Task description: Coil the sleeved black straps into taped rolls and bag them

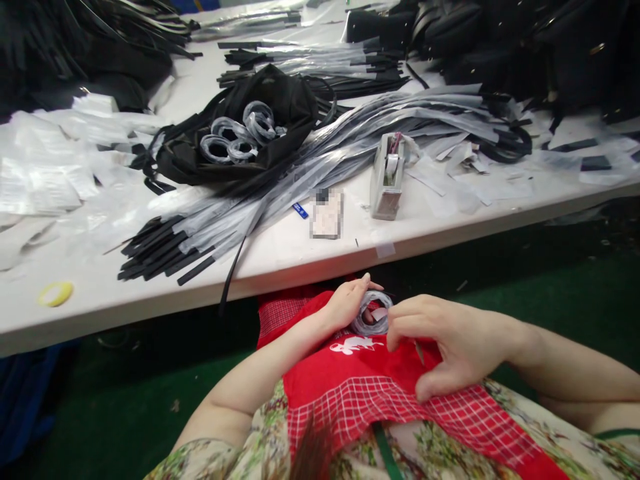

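My left hand (349, 303) holds a coiled, plastic-wrapped strap (369, 325) above my lap, just below the table's front edge. The coil is grey and shiny, and a small pale piece shows inside its ring. Close by on the right, my right hand (453, 340) is bent, with its thumb well apart from the forefinger. A thin pointed sliver shows between them; whether it is a held thing or part of a finger I cannot make out. Part of the left fingers' grip is hidden behind the coil.
On the white table (295, 270) lie long plastic-wrapped straps (240, 213), a black bag (200, 163) with several coils on it, a tape dispenser (387, 190), a blurred-out phone-sized item (326, 217) and a yellow ring (56, 293). Black bags (530, 53) stand at the back right.
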